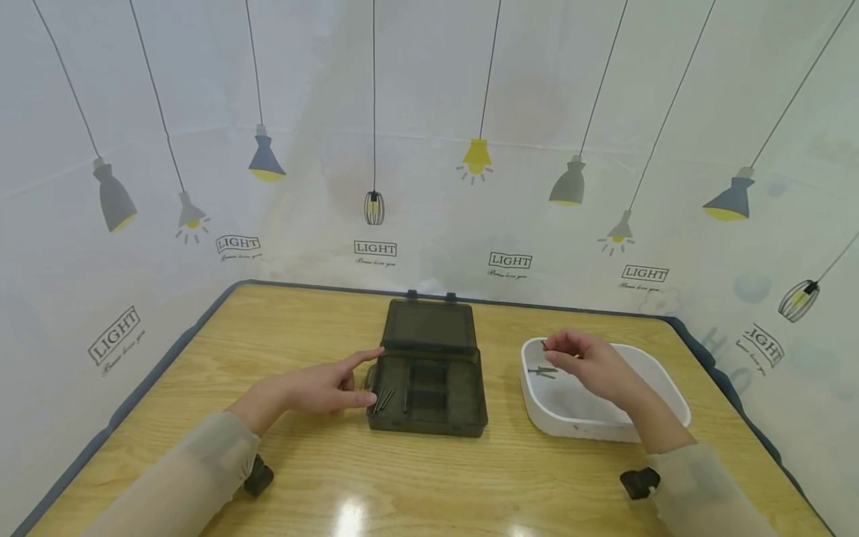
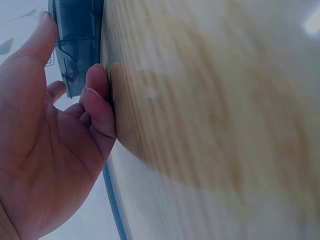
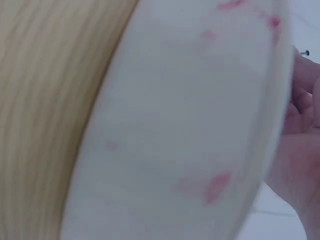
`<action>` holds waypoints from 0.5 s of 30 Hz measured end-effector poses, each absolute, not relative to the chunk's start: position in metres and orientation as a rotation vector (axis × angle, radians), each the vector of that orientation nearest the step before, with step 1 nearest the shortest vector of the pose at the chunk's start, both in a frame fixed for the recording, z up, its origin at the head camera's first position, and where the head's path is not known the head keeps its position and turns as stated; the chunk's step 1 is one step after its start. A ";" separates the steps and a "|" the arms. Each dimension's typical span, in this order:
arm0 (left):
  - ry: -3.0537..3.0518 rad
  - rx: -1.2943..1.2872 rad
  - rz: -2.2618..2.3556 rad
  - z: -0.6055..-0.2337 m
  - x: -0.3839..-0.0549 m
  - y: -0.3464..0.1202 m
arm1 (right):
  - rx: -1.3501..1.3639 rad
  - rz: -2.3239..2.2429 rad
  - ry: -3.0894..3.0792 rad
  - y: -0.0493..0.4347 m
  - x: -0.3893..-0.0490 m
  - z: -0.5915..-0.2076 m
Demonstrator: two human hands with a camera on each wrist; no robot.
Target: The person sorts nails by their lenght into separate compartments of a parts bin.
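A dark translucent plastic case (image 1: pixel 429 421) lies with its lid (image 1: pixel 429 324) raised back. Several thin screws (image 1: pixel 384 400) sit in its left compartment, and a single long one lies a little to their right. My left hand (image 1: pixel 315 388) touches the case's left side with outstretched index finger and thumb; in the left wrist view, the thumb reaches the case wall (image 2: pixel 77 45). Over the white tray (image 1: pixel 564 425), my right hand (image 1: pixel 597 369) pinches a small screw (image 1: pixel 544 345) between thumb and fingertips. The screw's head (image 3: pixel 305 53) shows past the fingers in the right wrist view.
Several more screws (image 1: pixel 543 372) lie on the tray's floor at its left end. The tray stands right of the case on the wooden table (image 1: pixel 322 470). A white printed cloth (image 1: pixel 429 149) rises behind the table and at its sides.
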State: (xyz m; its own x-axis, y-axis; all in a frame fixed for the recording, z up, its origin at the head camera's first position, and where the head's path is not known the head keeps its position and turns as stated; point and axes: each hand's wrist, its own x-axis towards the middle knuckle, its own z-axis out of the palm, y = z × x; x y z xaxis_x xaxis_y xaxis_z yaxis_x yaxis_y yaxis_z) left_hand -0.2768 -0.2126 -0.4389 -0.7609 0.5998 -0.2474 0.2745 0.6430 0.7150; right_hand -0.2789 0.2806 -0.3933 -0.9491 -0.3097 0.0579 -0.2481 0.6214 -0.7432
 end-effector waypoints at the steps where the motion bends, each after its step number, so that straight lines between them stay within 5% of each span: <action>1: 2.392 0.684 0.938 -0.438 -0.277 -0.212 | -0.483 -1.263 2.763 0.277 -0.277 -0.391; 15: 2.388 0.685 0.941 -0.438 -0.276 -0.212 | -0.640 -1.416 2.605 0.209 -0.267 -0.375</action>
